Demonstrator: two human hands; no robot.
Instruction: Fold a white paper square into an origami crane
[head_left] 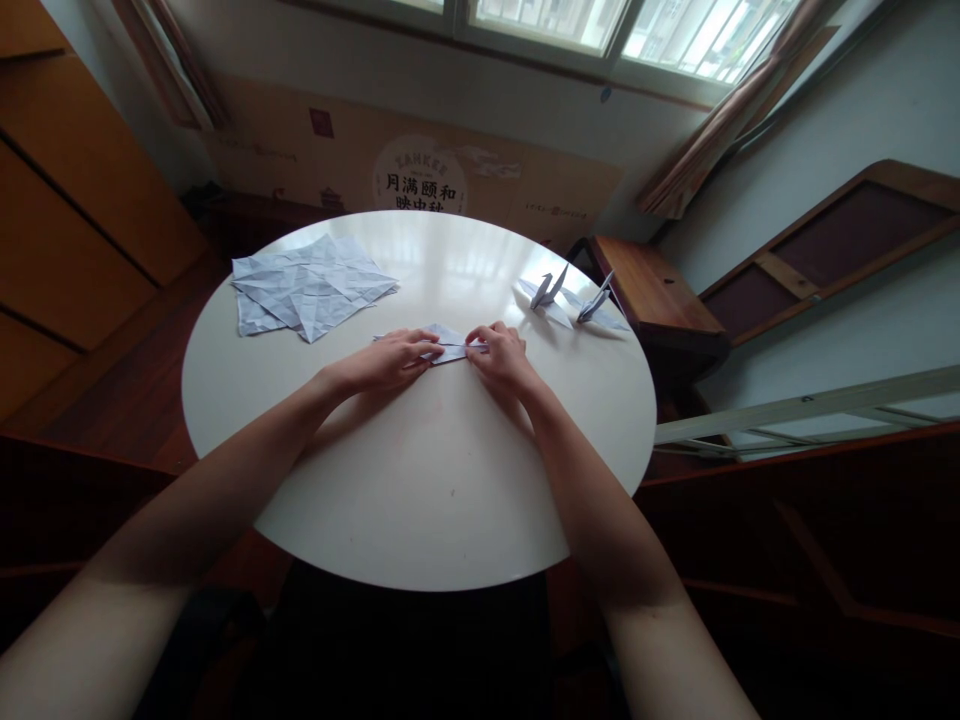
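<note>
Folded paper (452, 352): on the far half of the worktop (390, 480), near its middle, between my two hands.
Left grip (401, 358): palm down, fingers reaching right over the paper's left end; whether I pinch it, I cannot tell.
Right grip (496, 350): fingers curled, thumb and fingertips pinching the paper's right end.
Forearms (251, 480): slanting inward from near left and near right.
Paper cranes (550, 292): two, far right.
Creased sheets (315, 285): overlapping, far left.

White tabletop (420, 460), pale blue-grey folded paper (452, 353), 2 grey paper cranes (544, 296), orange-brown cabinet (90, 180)
</note>
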